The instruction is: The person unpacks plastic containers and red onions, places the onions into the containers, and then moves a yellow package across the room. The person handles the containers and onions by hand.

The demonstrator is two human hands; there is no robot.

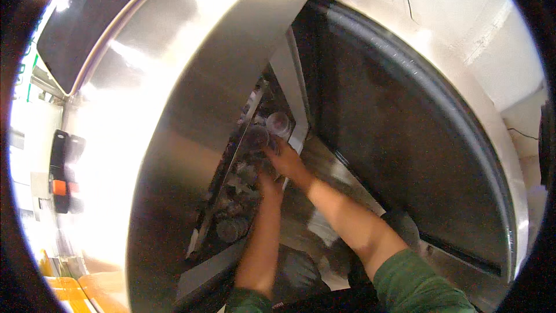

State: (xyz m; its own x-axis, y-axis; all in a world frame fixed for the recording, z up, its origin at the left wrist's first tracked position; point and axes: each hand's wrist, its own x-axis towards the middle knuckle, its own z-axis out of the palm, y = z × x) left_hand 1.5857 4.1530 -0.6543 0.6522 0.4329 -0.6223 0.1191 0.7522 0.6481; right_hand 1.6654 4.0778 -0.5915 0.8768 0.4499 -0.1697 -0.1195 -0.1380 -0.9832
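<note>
Both my arms, in green sleeves, reach down into a dark metal-framed compartment beside an open door. My right hand (284, 158) has its fingers curled at the side of a clear round container (257, 136). Just behind it stands another clear round container (278, 123). My left hand (269, 184) is lower, among crumpled clear items (243, 174) that are too dark and blurred to name. Its fingertips are lost in shadow, so its grip does not show. More clear round containers (232, 228) sit at the near end of the compartment.
The open door (404, 130), dark inside with a black gasket (438, 91), stands to the right. A stainless steel panel (195, 108) rises on the left, below a bright metal top. An orange-and-black object (60, 187) lies at far left. Floor (323, 161) shows below.
</note>
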